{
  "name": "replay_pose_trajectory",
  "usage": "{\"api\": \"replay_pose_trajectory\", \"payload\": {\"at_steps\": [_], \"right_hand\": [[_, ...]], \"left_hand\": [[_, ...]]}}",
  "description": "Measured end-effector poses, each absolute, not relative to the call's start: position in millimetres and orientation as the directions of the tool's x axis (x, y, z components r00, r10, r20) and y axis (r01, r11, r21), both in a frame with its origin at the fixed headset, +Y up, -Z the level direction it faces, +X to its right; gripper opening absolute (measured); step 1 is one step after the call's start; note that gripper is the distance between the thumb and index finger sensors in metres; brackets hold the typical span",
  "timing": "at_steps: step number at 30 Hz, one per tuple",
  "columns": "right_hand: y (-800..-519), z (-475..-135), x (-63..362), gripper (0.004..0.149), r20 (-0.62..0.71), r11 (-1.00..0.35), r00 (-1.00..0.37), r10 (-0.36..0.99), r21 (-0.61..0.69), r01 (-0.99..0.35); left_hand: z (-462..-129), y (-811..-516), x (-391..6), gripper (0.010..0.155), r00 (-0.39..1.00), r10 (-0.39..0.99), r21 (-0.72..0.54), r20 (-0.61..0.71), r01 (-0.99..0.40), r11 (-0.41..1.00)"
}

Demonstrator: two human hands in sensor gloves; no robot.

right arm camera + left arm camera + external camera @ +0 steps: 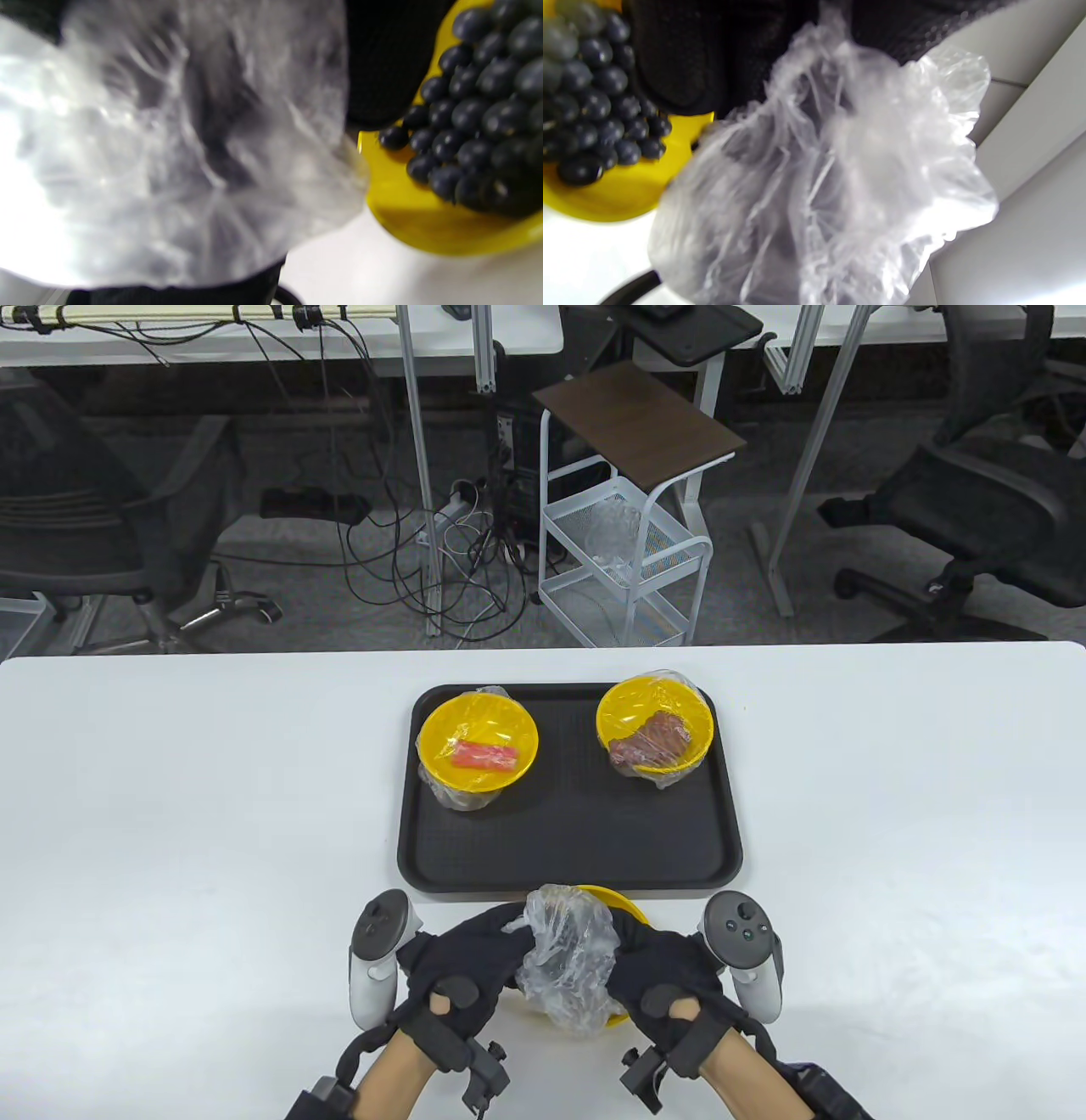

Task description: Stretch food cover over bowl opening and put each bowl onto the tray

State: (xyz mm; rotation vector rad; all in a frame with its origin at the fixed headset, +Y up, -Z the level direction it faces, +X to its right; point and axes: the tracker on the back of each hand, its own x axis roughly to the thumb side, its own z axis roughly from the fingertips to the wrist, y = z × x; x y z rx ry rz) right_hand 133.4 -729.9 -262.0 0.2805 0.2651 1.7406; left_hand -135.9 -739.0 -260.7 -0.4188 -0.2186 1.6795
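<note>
A crumpled clear plastic food cover [567, 959] is bunched between my two hands, over a yellow bowl [624, 909] that stands on the table just in front of the tray. My left hand [475, 954] grips the cover's left side and my right hand [653, 963] grips its right side. The wrist views show the cover [823, 178] [169, 148] close up and blurred, with the bowl [623, 190] [424, 220] beside it holding dark grapes [598, 106] [479, 127]. On the black tray [568, 848] stand two covered yellow bowls, one with a red piece [479, 742] and one with brown food [655, 728].
The tray lies at the middle of the white table [170, 831], its near edge touching the hands' working spot. Behind the table stand a white wire cart [624, 560], office chairs and cables on the floor.
</note>
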Motion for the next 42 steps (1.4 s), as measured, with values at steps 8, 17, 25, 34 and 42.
{"api": "replay_pose_trajectory", "payload": {"at_steps": [8,17,25,34,42], "right_hand": [[-718,-260,154,0.047,0.115,-0.500,-0.488,0.866,0.145,-0.854],[-699,-252,165,0.056,0.200,-0.841,-0.836,0.511,-0.083,-0.534],[-713,-236,172,0.045,0.154,-0.923,-0.914,0.374,-0.034,-0.384],[-735,-222,180,0.046,0.138,-0.934,-0.923,0.358,0.057,-0.354],[-750,-222,173,0.047,0.140,-0.955,-0.946,0.293,0.086,-0.283]], "left_hand": [[-264,-750,-157,0.044,-0.243,0.940,-0.290,-0.239,-0.906,-0.308],[-259,-749,-168,0.044,0.020,0.973,-0.220,-0.230,-0.975,-0.032],[-242,-757,-162,0.045,0.356,0.889,-0.189,-0.289,-0.931,0.312],[-230,-778,-156,0.046,0.400,0.818,-0.230,-0.414,-0.915,0.331],[-230,-786,-149,0.046,0.501,0.751,-0.256,-0.430,-0.865,0.431]]}}
